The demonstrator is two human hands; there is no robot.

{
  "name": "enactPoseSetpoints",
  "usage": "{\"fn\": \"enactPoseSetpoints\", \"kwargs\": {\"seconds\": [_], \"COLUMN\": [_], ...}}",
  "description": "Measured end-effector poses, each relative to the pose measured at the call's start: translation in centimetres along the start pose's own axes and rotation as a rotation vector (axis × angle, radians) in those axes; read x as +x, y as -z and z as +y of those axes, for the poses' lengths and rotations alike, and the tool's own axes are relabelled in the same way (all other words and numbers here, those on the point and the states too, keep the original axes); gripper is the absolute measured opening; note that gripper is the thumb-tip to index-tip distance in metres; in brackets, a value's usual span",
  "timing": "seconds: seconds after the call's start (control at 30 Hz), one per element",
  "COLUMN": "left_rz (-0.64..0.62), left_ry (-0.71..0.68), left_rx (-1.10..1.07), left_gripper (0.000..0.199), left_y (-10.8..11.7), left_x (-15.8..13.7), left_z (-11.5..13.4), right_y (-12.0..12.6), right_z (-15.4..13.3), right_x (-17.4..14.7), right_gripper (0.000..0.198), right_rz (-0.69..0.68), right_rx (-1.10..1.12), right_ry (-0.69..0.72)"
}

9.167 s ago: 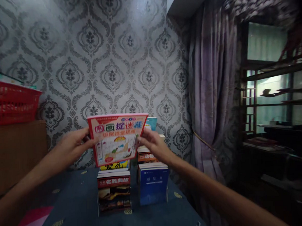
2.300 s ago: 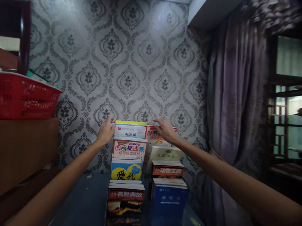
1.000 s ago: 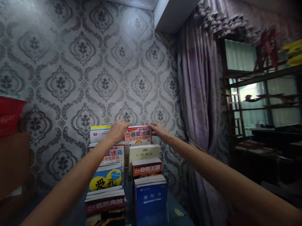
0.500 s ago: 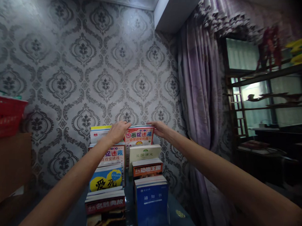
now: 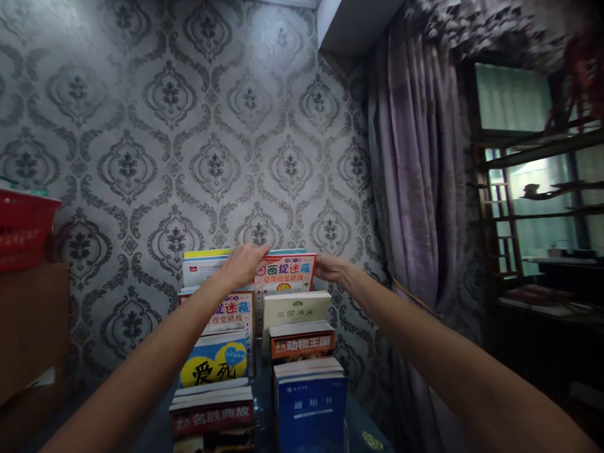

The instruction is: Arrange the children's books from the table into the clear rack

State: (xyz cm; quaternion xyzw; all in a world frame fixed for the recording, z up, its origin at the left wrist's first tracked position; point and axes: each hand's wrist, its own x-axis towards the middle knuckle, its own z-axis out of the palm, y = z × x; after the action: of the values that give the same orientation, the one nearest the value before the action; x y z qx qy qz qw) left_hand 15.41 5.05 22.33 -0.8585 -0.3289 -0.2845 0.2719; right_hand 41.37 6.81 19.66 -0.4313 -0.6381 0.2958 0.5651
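A picture book [image 5: 285,272] with a red and white cover and large coloured Chinese characters stands upright at the back of the right-hand row. My left hand [image 5: 247,262] is closed at its upper left corner, the fingertips over the top edge. At the right edge, my right hand [image 5: 330,268] grips it with the fingers partly hidden behind. Before it in the same row stand a pale green book [image 5: 296,312], an orange-topped animal book [image 5: 303,345] and a blue booklet [image 5: 311,420].
The left-hand row holds a similar picture book [image 5: 233,316], a blue-and-yellow book [image 5: 215,364], a dark red book [image 5: 213,417] and a white book [image 5: 201,271] at the back. A red basket [image 5: 16,225] sits on a cardboard box [image 5: 29,332] at left. A purple curtain [image 5: 420,181] hangs at right.
My right hand has come down from above the picture book's top corner to its right edge, fingers now curled. My left hand stays at the top left corner. The view has shifted slightly.
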Motion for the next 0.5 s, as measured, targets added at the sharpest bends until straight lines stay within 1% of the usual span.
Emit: {"fn": "enactPoseSetpoints", "kwargs": {"seconds": [0.1,0.23,0.37,0.5], "left_rz": [-0.009,-0.044,-0.059,-0.059], "left_ry": [0.003,0.007,0.020,0.030], "left_rx": [-0.076,-0.098,-0.082,-0.110], "left_gripper": [0.014,0.011,0.013,0.015], "left_y": [-0.3,-0.4,-0.4,0.0], "left_x": [0.2,0.6,0.8,0.8], "left_z": [0.0,-0.1,-0.2,0.0], "right_y": [-0.7,-1.2,-0.6,1.4], "right_z": [1.7,3.3,3.8,2.7], "right_x": [-0.3,-0.5,-0.3,-0.2], "right_gripper": [0.012,0.021,0.020,0.015], "right_rz": [-0.095,-0.102,-0.011,0.152], "right_rx": [0.088,0.148,0.187,0.244], "right_ry": [-0.117,-0.151,-0.126,-0.037]}}
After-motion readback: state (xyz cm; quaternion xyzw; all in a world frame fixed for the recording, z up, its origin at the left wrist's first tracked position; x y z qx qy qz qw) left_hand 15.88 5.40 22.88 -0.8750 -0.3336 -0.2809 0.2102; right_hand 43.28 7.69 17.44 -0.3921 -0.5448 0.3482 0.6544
